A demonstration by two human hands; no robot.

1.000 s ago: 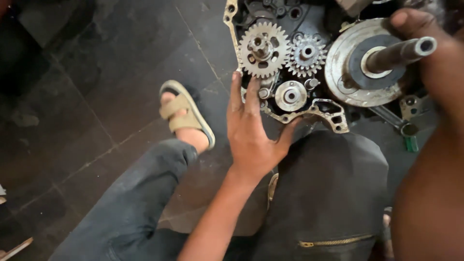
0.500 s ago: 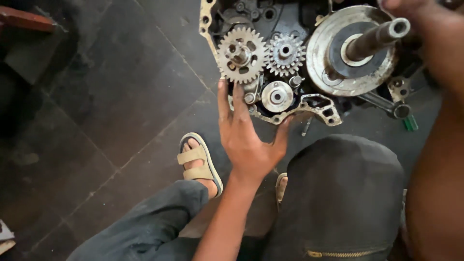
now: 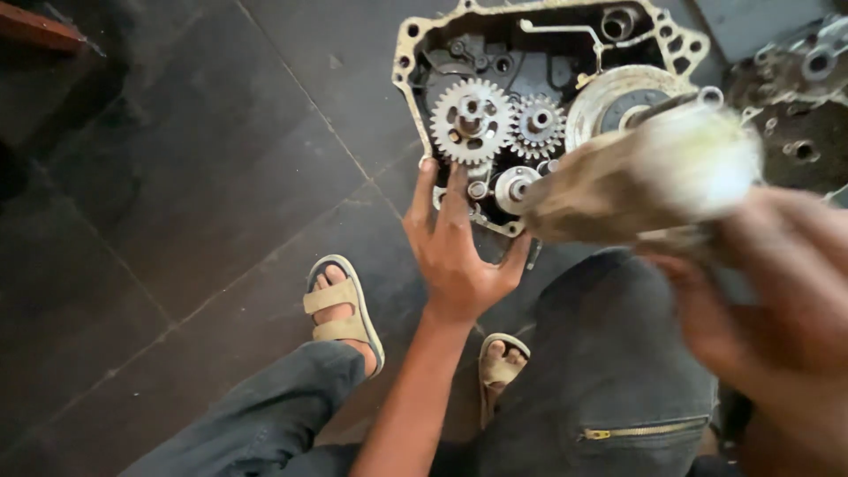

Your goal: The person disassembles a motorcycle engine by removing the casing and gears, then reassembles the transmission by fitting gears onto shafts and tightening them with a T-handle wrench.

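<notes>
While your left hand (image 3: 455, 252) lies flat and spread against the lower edge of the engine case (image 3: 415, 53), its fingers are fully extended and grip nothing; the fingertips touch the metal just below the gears. The case is an open, grimy aluminium shell with a pale, bolt-holed rim, standing on the dark tiled floor (image 3: 177, 177) just ahead of that hand. Inside it, right above your fingertips, sits a large toothed gear (image 3: 471, 119) with round holes, meshed with a smaller gear (image 3: 539, 122) beside it; a small round hub (image 3: 515, 187) lies just off your forefinger, and a big pale disc (image 3: 618, 97) fills the side toward your other hand. Your right hand (image 3: 768, 291) is blurred, closed around a thick, dirty, pale cylindrical part (image 3: 636, 177) held in front of the case, nearer the camera.
</notes>
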